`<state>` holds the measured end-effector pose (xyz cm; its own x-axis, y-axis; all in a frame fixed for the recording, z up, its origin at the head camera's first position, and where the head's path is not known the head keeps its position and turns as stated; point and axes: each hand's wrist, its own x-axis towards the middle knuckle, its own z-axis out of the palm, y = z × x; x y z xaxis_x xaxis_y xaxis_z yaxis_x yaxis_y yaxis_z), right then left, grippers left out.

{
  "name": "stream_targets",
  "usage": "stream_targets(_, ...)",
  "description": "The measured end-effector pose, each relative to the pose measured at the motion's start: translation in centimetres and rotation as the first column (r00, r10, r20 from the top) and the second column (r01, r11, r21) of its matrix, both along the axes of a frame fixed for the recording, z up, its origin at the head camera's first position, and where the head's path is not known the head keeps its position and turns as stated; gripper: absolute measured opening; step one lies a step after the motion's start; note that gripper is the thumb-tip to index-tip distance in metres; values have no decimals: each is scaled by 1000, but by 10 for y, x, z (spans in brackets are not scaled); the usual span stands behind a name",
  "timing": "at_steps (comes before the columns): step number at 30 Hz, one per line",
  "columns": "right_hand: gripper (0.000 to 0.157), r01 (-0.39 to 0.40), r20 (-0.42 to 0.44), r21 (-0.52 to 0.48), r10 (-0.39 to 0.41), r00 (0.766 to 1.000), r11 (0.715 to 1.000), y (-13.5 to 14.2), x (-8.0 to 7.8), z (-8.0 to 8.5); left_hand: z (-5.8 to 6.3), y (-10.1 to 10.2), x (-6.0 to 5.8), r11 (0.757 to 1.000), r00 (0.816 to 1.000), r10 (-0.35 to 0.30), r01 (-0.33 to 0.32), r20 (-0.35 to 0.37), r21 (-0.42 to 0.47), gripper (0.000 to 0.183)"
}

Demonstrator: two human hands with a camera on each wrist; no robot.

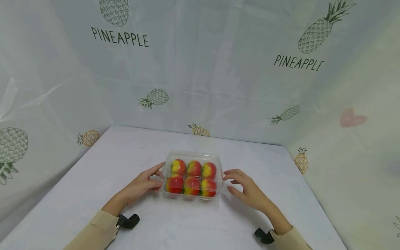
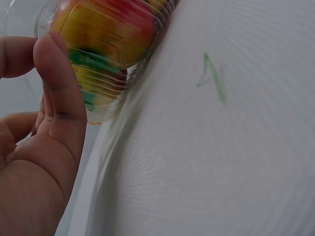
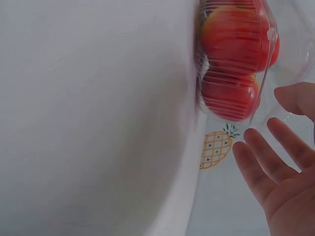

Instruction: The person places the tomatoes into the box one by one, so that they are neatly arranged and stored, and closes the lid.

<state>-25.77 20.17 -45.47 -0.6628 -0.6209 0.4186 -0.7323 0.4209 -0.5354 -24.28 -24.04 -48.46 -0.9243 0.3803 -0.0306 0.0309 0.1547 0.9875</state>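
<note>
A clear plastic box (image 1: 193,198) stands on the white table, with several red-and-yellow apples (image 1: 192,185) in two rows inside. My left hand (image 1: 140,185) is at the box's left side, its fingers and thumb spread along the edge. In the left wrist view, the thumb (image 2: 59,73) overlaps the rim of the ribbed plastic wall. My right hand (image 1: 247,189) is just off the right side, fingers loosely bent and holding nothing. The right wrist view shows its fingertips (image 3: 252,135) close beside the clear plastic, with red apples (image 3: 234,42) behind the ribbed wall.
The white tabletop (image 1: 175,225) has a far edge against a hanging cloth (image 1: 200,69) printed with pineapples and lettering. More of this cloth flanks both sides. A black device (image 1: 128,221) sits at the left wrist, and another black device (image 1: 263,236) at the right.
</note>
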Motion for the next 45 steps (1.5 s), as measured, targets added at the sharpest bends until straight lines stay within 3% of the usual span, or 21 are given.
stream_targets(11, 30, -2, 19, 17, 1, 1000, 1000, -3, 13, -5, 1, 0, 0, 1000, 1000, -7, 7, 3, 6, 76)
stream_targets(19, 23, 102, 155, 22, -104, 982, 995, -7, 21, -8, 3, 0, 0, 994, 997, -29, 21, 72, 104, 67)
stream_targets(24, 26, 141, 257, 2, -137, 957, 990, -11, 25, -11, 5, 0, 0, 996, 997, -28, 21, 72, 92, 68)
stream_targets(26, 28, 140, 319, -29, -124, 940, 990, -13, 28, -11, 5, -1, 0, 997, 997, -40, 36, 61, 73, 72)
stream_targets(29, 33, 148, 438, -76, -100, 893, 986, -16, 32, -11, 5, -2, 1, 998, 997, -48, 46, 66, 40, 76)
stream_targets(33, 42, 174, 591, -144, -56, 805, 974, -21, 35, -10, 7, -5, 2, 997, 995, -78, 78, 64, 5, 82)
stream_targets(36, 47, 200, 658, -182, -32, 752, 963, -24, 36, -9, 9, -7, 3, 993, 992, -121, 122, 48, -11, 86)
stream_targets(39, 48, 220, 689, -193, -27, 724, 956, -25, 37, -8, 10, -8, 4, 986, 986, -162, 163, 45, -20, 90)
stream_targets(45, 51, 245, 712, -197, -33, 701, 949, -28, 37, -9, 9, -9, 2, 979, 979, -199, 200, 41, -27, 93)
